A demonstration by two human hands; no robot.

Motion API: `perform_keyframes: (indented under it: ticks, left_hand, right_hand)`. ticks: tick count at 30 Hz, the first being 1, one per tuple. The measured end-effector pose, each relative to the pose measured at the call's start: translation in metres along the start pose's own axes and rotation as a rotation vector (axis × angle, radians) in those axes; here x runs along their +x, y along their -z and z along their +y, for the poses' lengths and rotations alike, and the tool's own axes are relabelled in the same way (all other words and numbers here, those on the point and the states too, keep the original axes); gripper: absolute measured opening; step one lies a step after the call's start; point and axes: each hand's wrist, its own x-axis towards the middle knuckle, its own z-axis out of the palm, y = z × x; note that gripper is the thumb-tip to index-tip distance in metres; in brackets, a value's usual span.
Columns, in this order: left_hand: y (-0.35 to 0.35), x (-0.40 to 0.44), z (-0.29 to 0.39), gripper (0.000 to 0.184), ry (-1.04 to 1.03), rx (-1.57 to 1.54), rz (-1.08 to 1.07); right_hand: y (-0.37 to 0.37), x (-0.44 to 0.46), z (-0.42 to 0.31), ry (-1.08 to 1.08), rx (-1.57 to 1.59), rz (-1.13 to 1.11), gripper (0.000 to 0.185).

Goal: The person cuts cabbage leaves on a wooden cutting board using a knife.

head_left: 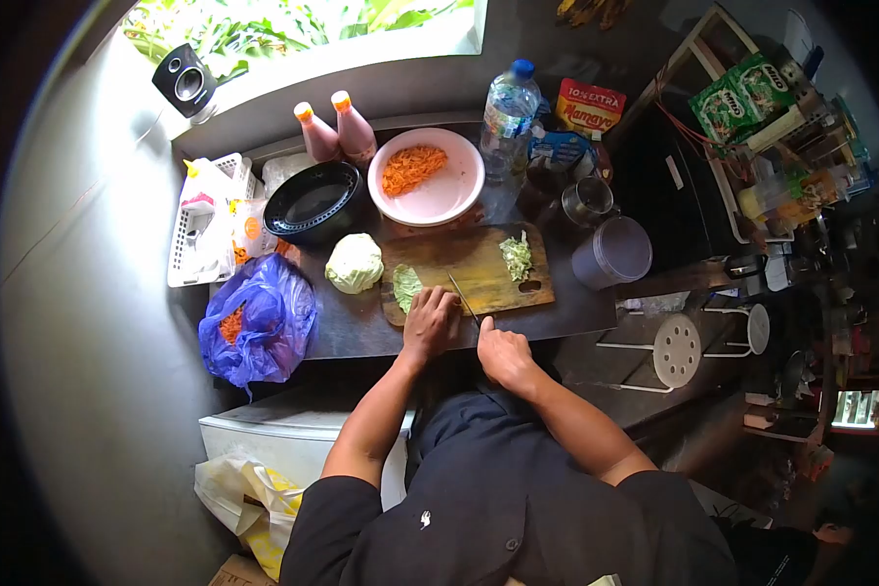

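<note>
A wooden cutting board [479, 264] lies on the dark counter. My right hand [504, 352] is closed round the handle of a knife [462, 297], whose blade points up and left over the board. My left hand [432, 320] rests at the board's lower left edge, fingers bent, against a piece of cabbage [406, 285]; whether it grips the piece is unclear. Shredded cabbage [516, 257] lies in a small pile at the board's right side. A cabbage head [355, 264] sits just left of the board.
Behind the board stand a pink bowl [459, 176] with shredded carrot, a black bowl [313, 203], two bottles [355, 135] and a water bottle [508, 122]. A blue plastic bag [275, 322] lies left, a lidded tub [612, 253] right. Stools [676, 351] stand beyond the counter.
</note>
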Motion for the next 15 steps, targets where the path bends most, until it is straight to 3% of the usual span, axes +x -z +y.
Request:
perform_keyframes:
  ticks: [15]
  left_hand:
    - [-0.006, -0.0019, -0.0016, 0.019, 0.063, 0.012, 0.028]
  right_hand:
    - [0.0017, -0.0025, 0.0018, -0.004, 0.081, -0.035, 0.019]
